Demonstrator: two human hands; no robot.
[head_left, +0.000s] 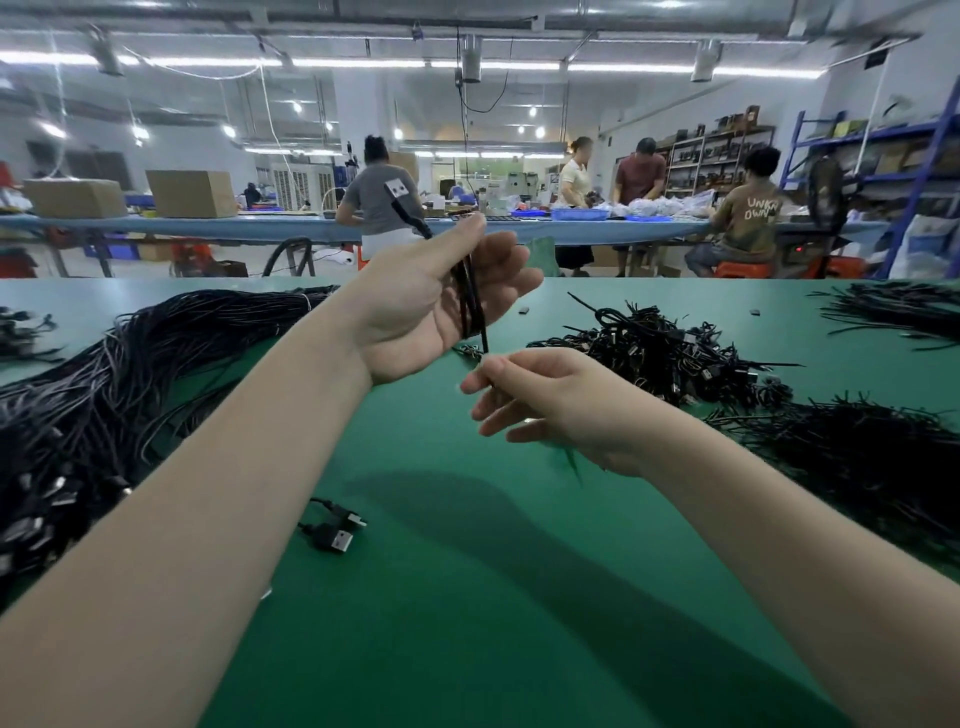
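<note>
My left hand (421, 306) is raised palm-up above the green table (467, 597). A black USB cable (470, 299) is wound in loops across its fingers, pinned by the thumb, with its silver plug (397, 188) sticking up past the fingertips. Just below, my right hand (550, 405) pinches the loose lower end of that cable between thumb and forefinger. A thin green tie (571, 460) pokes out under the right palm.
A large heap of uncoiled black cables (93, 405) fills the table's left side. Bundled cables (670, 353) and a pile of black ties (872, 457) lie at right. Two loose USB plugs (335, 530) lie near my left forearm. Several people work at a far blue bench (291, 226).
</note>
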